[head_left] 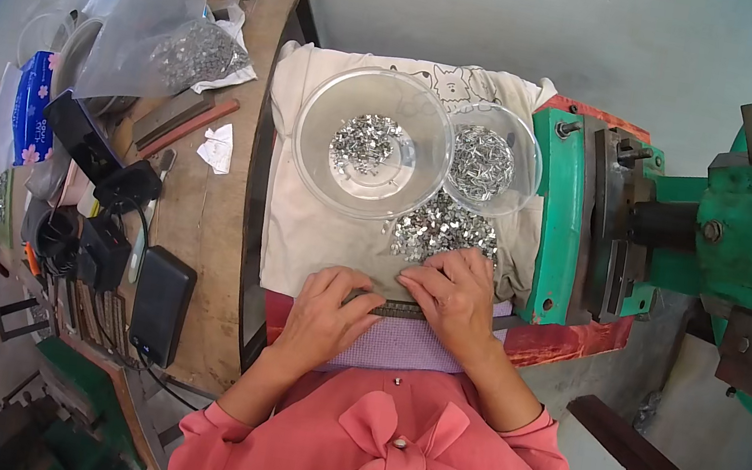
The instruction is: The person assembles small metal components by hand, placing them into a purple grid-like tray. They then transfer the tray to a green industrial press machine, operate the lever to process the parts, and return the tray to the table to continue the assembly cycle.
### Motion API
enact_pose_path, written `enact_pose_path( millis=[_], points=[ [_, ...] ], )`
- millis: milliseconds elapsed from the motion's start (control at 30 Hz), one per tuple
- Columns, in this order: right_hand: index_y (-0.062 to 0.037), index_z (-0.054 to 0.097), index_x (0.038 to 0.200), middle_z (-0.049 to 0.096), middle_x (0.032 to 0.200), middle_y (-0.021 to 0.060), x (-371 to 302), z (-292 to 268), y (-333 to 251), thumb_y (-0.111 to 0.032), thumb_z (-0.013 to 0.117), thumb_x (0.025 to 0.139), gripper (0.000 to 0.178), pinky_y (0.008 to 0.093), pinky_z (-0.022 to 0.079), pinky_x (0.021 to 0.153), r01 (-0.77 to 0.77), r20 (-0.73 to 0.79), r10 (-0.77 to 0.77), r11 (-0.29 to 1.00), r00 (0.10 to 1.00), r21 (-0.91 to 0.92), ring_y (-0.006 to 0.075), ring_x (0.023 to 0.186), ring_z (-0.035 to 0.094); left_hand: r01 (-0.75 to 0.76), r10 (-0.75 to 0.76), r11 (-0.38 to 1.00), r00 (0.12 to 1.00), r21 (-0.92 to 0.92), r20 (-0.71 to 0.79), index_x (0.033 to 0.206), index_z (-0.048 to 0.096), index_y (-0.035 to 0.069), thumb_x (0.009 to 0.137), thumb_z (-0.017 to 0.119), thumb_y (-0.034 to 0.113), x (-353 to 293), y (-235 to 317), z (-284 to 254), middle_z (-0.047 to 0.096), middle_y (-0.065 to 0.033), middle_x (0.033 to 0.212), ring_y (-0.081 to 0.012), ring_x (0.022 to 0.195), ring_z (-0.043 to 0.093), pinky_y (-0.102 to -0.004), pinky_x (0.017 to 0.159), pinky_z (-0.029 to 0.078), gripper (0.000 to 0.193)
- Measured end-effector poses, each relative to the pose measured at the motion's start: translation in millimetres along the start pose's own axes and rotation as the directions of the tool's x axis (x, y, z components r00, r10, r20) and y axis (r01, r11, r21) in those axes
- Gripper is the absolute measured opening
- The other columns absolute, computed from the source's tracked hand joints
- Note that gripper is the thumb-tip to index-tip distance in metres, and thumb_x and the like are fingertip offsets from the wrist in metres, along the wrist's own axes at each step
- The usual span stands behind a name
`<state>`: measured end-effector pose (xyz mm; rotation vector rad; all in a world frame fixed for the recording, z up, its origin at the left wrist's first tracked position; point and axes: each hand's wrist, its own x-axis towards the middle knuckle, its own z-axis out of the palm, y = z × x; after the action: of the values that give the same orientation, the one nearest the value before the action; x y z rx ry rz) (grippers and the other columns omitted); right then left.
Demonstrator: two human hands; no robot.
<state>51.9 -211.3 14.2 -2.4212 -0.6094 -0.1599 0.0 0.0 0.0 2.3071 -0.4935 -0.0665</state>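
Note:
A narrow dark metal bar (402,310) with a row of fine notches lies across the near edge of the cloth, beside a purple textured pad (384,345). My left hand (326,310) is closed round the bar's left end, thumb and fingers pressed against it. My right hand (458,298) bends over the bar's right part with its fingers together; what its fingertips hold, if anything, is hidden. Just beyond it lies a loose heap of small shiny metal pieces (445,230). Behind the heap stand a large clear bowl (304,161) and a smaller clear bowl (533,176), both containing small metal parts.
A green machine press (556,233) stands close on the right. To the left, a wooden table (217,289) carries a black power bank (162,305), a phone (85,133), cables, a plastic bag of metal pieces (196,57) and a blue tissue pack (33,106). Beige cloth (292,242) lies under the bowls.

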Motion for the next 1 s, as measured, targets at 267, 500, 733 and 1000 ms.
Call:
enact_pose_path(
  millis=[267, 500, 733, 1000],
  points=[
    [-0.0173, 0.076, 0.084, 0.062, 0.085, -0.0025, -4.9, 4.1, -1.5, -0.018, 0.082, 0.073, 0.012, 0.0376, 0.041, 0.08, 0.003, -0.053, -0.005, 1.0, 0.999, -0.024, 0.0214, 0.088, 0.056, 0.18, -0.176, 0.984, 0.95, -0.008, -0.258, 0.109, 0.07, 0.005, 0.071, 0.083, 0.009, -24.8, 6.1, 7.5, 0.064, -0.0113, 0.123, -0.0343, 0.118, 0.059, -0.0432, 0.099, 0.042, 0.04],
    [-0.018, 0.077, 0.082, 0.063, 0.083, -0.0053, -7.1, 1.4, -4.3, -0.02, 0.085, 0.07, 0.015, 0.038, 0.034, 0.086, -0.03, -0.084, 0.022, 0.995, 0.996, -0.094, 0.0192, 0.088, 0.056, 0.186, -0.186, 0.982, 0.943, -0.027, -0.277, 0.112, 0.072, 0.006, 0.076, 0.08, 0.01, -32.8, 7.4, 14.9, 0.064, -0.0096, 0.128, -0.0322, 0.125, 0.057, -0.0435, 0.102, 0.039, 0.037],
    [-0.0184, 0.077, 0.082, 0.064, 0.086, -0.0062, -9.1, 4.9, -11.0, -0.021, 0.082, 0.074, 0.01, 0.038, 0.033, 0.089, 0.057, -0.008, -0.059, 0.984, 0.998, -0.167, 0.0182, 0.089, 0.056, 0.185, -0.196, 0.981, 0.942, -0.066, -0.273, 0.113, 0.073, 0.007, 0.077, 0.079, 0.007, -27.8, 12.2, 16.9, 0.064, -0.0105, 0.129, -0.0345, 0.127, 0.055, -0.0432, 0.103, 0.036, 0.036],
    [-0.0155, 0.079, 0.084, 0.066, 0.083, -0.0045, 0.9, -0.6, -19.6, -0.024, 0.079, 0.081, 0.009, 0.0386, 0.03, 0.093, -0.183, 0.169, 0.153, 0.968, 0.974, 0.175, 0.0188, 0.094, 0.054, 0.188, -0.204, 0.979, 0.934, -0.081, -0.293, 0.111, 0.073, 0.007, 0.077, 0.079, 0.009, -28.0, 12.1, 18.8, 0.065, -0.0105, 0.128, -0.0342, 0.126, 0.056, -0.0437, 0.102, 0.037, 0.035]
  ],
)
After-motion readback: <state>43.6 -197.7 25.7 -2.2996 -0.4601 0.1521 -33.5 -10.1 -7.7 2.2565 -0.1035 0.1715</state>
